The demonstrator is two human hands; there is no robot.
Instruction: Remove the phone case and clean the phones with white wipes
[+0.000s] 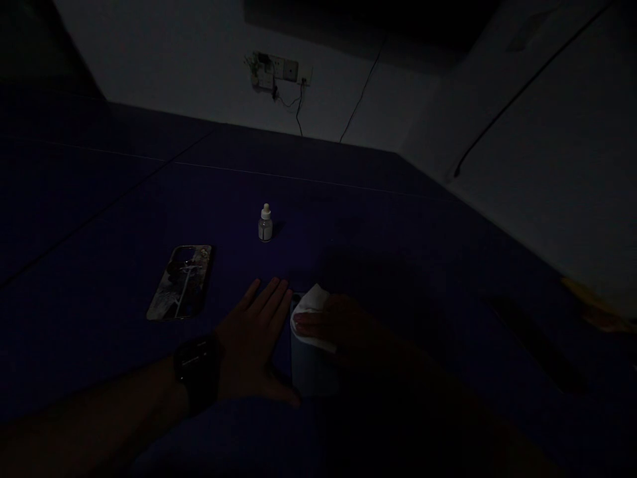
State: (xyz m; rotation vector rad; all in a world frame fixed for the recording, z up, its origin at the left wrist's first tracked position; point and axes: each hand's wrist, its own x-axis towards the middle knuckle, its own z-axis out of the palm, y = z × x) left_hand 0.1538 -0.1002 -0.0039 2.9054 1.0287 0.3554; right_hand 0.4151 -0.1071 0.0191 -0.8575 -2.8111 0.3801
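Note:
A phone (pixel 312 373) lies flat on the dark blue surface (pixel 239 438), its long side running away from me. My left hand (pixel 251 338), with a black watch (pixel 198 368) on the wrist, is spread flat along the phone's left edge, thumb out toward its near end. With my right hand (pixel 343 325) I press a white cloth or tissue (pixel 313 302) onto the phone's far part; the fingers lie over the cloth. Deep shadow covers the right forearm and the phone's right side.
A patterned phone case (pixel 182 282) lies to the left. Beyond my hands stands a small dropper bottle (pixel 265 226). A dark long object (pixel 537 342) and something yellow and red (pixel 597 305) lie at right. Sockets with cables (pixel 279 70) are on the far wall. The room is dim.

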